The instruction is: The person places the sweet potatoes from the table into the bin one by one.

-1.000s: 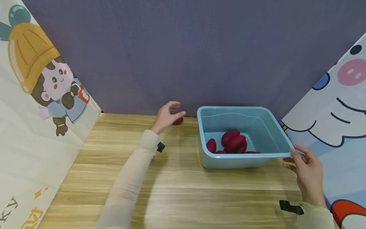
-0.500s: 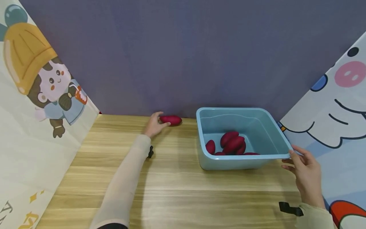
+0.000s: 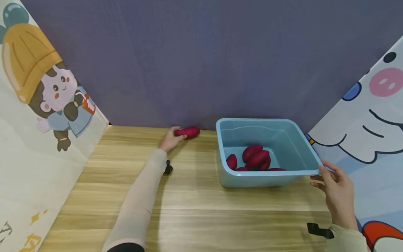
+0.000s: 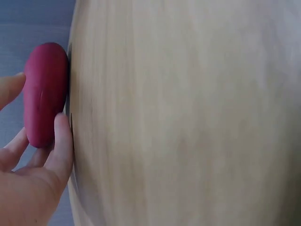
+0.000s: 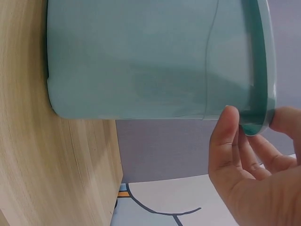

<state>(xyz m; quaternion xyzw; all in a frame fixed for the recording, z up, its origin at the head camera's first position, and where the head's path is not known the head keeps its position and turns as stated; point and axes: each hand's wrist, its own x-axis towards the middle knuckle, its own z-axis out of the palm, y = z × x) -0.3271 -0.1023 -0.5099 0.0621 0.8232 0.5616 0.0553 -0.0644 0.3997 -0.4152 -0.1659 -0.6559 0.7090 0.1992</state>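
Note:
At the table's back edge lies a dark red, smooth, elongated sweet potato (image 3: 189,132). My left hand (image 3: 171,139) pinches its left end between thumb and fingers; the left wrist view shows the same sweet potato (image 4: 45,94) with the fingertips at its lower end. Right of it stands a light blue plastic tub (image 3: 252,180). Inside are several more sweet potatoes (image 3: 257,159), some partly hidden by the near wall. My right hand (image 3: 338,190) holds the tub's front right corner, its fingers gripping the rim (image 5: 269,94) in the right wrist view.
The wooden table (image 3: 195,217) ends at a dark grey-purple back wall (image 3: 176,63). Printed cartoon panels flank it, a left panel (image 3: 28,147) and a right panel (image 3: 362,129) close beside the tub.
My left hand has shifted left to the sweet potato's left end and closed its thumb and fingers on it. The right hand keeps its grip on the tub's corner.

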